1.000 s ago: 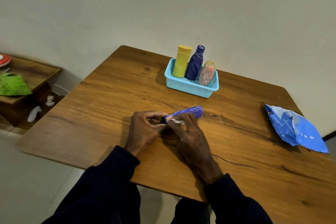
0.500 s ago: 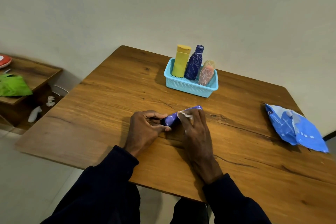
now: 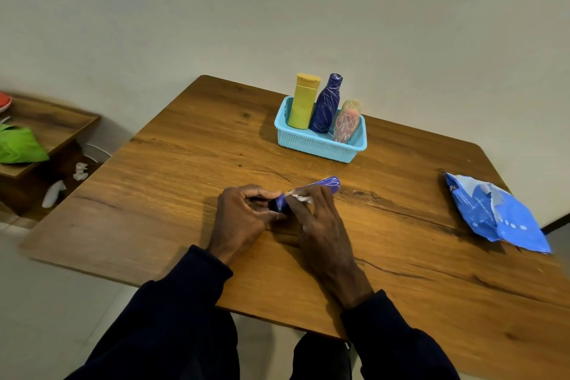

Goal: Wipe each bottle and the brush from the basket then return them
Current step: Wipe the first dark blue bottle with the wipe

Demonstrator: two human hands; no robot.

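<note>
Right hand (image 3: 319,225) slid its pinched wipe (image 3: 300,197) toward eight o'clock along the purple bottle (image 3: 327,186); left hand (image 3: 243,216) grips its cap end.

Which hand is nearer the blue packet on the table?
Right. The right hand sits well left of the blue packet; the left hand is farther left, beyond the right hand.

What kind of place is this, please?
Probably a room in a home: a wooden table near a plain wall, a low shelf with clutter beside it, and a basket of bottles.
</note>
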